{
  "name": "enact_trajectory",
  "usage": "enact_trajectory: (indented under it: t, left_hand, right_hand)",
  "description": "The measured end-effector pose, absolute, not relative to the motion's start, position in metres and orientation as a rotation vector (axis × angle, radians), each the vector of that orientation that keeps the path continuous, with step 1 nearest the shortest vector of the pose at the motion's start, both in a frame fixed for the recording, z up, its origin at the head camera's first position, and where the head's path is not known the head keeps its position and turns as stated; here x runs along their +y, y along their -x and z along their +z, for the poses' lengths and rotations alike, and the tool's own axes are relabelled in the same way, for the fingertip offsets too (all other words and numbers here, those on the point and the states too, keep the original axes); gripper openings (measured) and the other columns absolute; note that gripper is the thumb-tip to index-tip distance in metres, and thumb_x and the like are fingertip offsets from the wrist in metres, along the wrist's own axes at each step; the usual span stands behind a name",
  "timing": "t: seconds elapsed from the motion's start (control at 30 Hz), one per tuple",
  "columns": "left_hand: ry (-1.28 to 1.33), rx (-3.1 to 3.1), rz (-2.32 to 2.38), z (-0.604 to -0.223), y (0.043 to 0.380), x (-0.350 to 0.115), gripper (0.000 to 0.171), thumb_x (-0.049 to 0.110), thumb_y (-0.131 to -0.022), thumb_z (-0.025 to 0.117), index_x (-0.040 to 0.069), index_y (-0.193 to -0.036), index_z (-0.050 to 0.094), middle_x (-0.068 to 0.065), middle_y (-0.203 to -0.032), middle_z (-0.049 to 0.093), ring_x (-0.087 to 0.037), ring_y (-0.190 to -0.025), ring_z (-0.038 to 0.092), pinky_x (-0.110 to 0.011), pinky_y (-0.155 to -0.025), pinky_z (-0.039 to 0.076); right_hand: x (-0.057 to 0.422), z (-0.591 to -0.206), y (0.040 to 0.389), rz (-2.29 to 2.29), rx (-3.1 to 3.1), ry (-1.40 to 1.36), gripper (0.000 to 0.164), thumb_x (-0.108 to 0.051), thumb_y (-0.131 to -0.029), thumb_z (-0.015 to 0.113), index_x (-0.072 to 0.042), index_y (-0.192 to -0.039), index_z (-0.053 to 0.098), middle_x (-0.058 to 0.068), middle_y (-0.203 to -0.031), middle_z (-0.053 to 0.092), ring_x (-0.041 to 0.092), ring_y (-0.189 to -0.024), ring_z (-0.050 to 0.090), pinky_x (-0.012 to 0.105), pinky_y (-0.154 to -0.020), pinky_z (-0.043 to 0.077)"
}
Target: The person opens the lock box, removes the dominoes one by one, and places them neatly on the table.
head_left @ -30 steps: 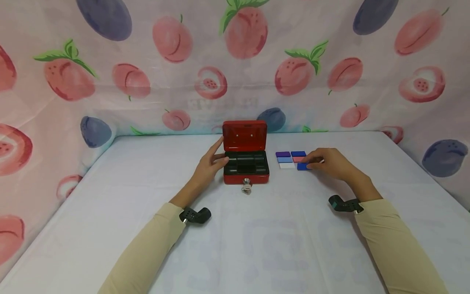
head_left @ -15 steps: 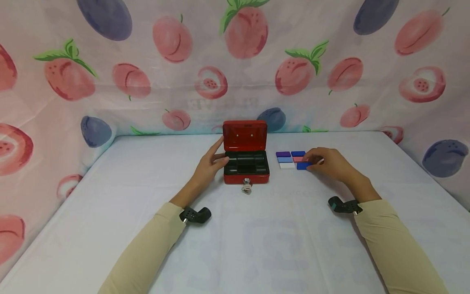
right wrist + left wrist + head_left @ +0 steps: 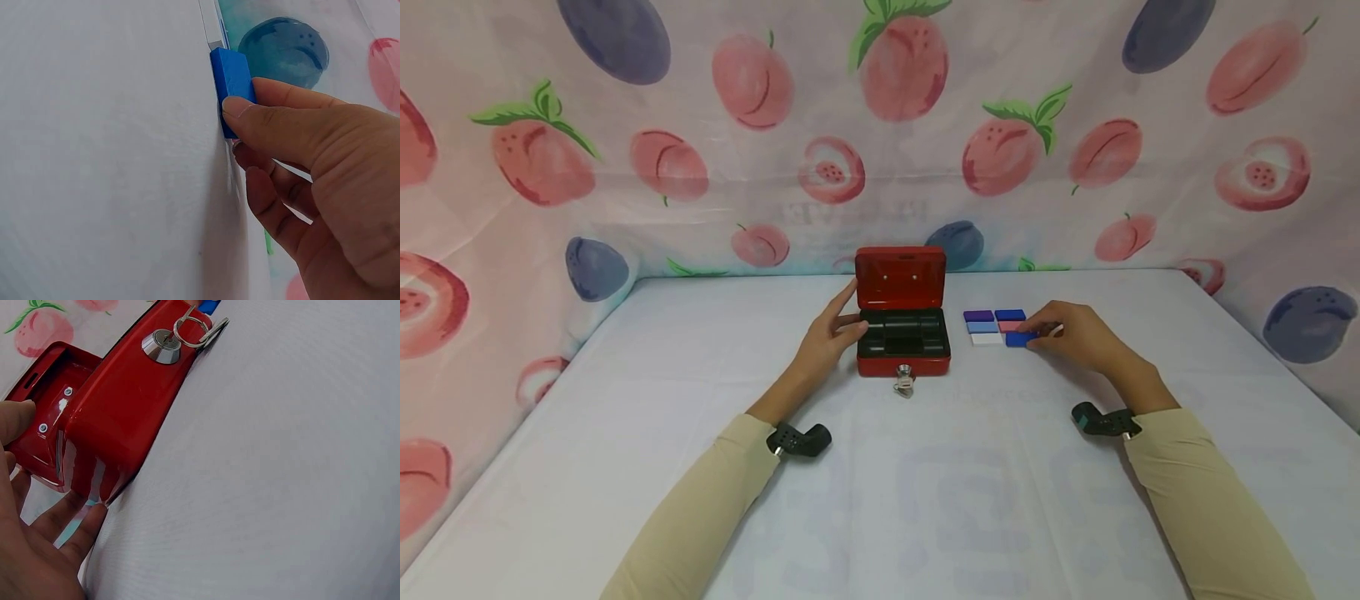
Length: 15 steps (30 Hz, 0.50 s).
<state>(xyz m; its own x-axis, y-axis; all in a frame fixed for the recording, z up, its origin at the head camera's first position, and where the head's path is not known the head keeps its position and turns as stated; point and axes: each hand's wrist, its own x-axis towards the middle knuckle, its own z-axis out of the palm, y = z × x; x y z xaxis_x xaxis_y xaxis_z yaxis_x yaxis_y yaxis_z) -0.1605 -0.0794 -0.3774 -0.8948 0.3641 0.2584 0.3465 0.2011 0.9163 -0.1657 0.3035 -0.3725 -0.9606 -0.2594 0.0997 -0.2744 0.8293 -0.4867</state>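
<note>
A red cash box (image 3: 903, 366) with a black compartment tray (image 3: 903, 342) stands with its lid (image 3: 900, 278) raised. Its keys (image 3: 199, 332) hang on a ring from the front lock. My left hand (image 3: 820, 346) touches the box's left side with extended fingers, its thumb at the tray's rim. On the right, my right hand (image 3: 1078, 335) pinches a flat blue block (image 3: 231, 81) between thumb and forefinger, low at the table. That block lies right beside a white block (image 3: 987, 339), at the near end of the group, and a pink block (image 3: 1010, 326) sits behind it, partly covered by the fingers.
Further blocks lie in the same tidy group: a light blue block (image 3: 982, 327), a purple block (image 3: 978, 316) and a dark blue block (image 3: 1010, 314). A white cloth (image 3: 925, 492) covers the table. Behind it hangs a fruit-print curtain (image 3: 700, 225).
The blue block in my right hand has shifted very slightly left and back, closer to the white block. My left hand and the box have stayed in place.
</note>
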Motion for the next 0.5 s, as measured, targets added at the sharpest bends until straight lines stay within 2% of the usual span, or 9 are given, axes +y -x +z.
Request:
enact_trajectory:
  t: [0.2,0.5]
  left_hand:
    - [-0.742,2.423,1.854,-0.3786,0.1616,-0.0797,0.066,0.012,-0.098,0.053,0.011,-0.154,0.018,-0.012,-0.156,0.021,-0.04,-0.131,0.038,-0.053,-0.101,0.038]
    - [-0.758,2.42,1.864,-0.3788,0.1616,-0.0799,0.065,0.012,-0.098,0.053,0.01,-0.153,0.019,-0.012,-0.156,0.022,-0.041,-0.13,0.039,-0.053,-0.101,0.038]
  right_hand:
    - [0.3045,-0.3725,0.1659,0.775,-2.976,-0.473,0.029,-0.009,-0.085,0.073,-0.01,-0.115,0.072,0.011,-0.105,0.062,0.028,-0.096,0.055,0.044,-0.082,0.047]
    - [0.3072,-0.3776,0.1694,0.779,-2.923,-0.526,0.026,-0.005,-0.085,0.072,-0.001,-0.11,0.067,0.012,-0.1,0.063,0.028,-0.092,0.057,0.048,-0.086,0.05]
